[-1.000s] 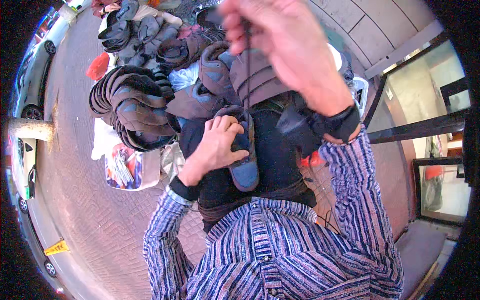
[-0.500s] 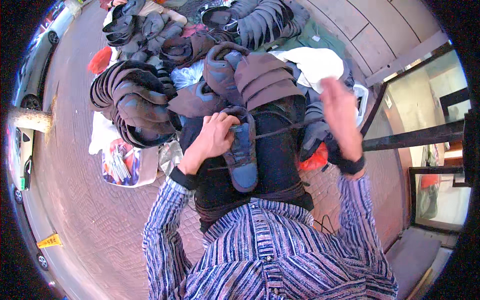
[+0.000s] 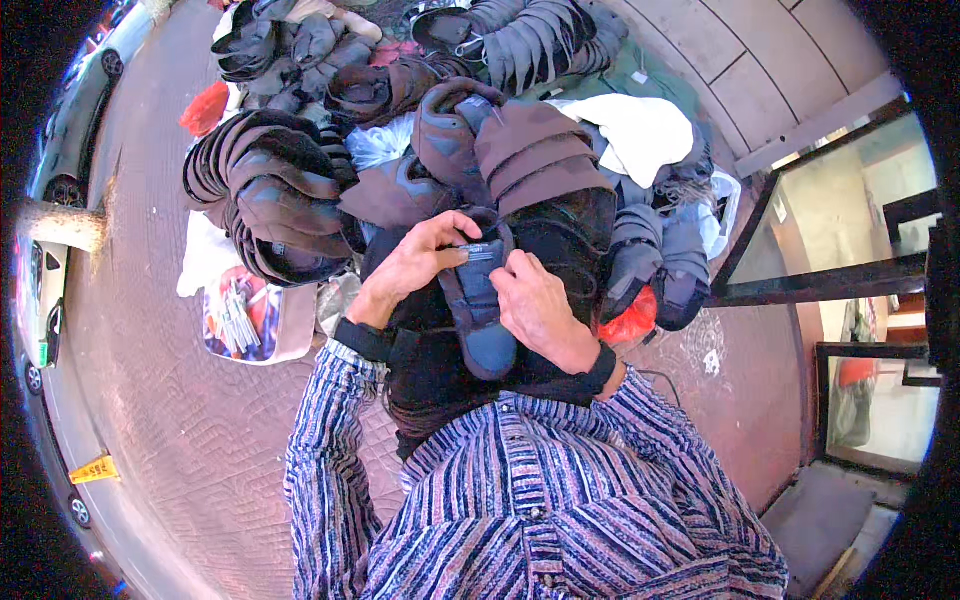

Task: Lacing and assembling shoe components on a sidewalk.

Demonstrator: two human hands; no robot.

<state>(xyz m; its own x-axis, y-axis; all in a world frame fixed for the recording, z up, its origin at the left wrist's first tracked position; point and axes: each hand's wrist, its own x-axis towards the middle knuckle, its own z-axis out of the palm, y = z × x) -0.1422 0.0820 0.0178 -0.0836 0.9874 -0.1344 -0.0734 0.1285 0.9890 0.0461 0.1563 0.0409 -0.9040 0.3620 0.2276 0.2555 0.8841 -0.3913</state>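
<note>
Gripping edges of one shoe upper [image 3: 487, 325] with left hand [image 3: 408, 268] and right hand [image 3: 535, 308].
Roomy leftward over paving [image 3: 225, 430]; hemmed ahead by stacked uppers [image 3: 540, 160], one white cloth [image 3: 642, 135].

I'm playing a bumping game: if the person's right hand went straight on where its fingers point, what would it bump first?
The right hand would first meet the long, dark blue, soft-looking shoe upper, which it seems to touch; depth there is hard to judge.
</note>
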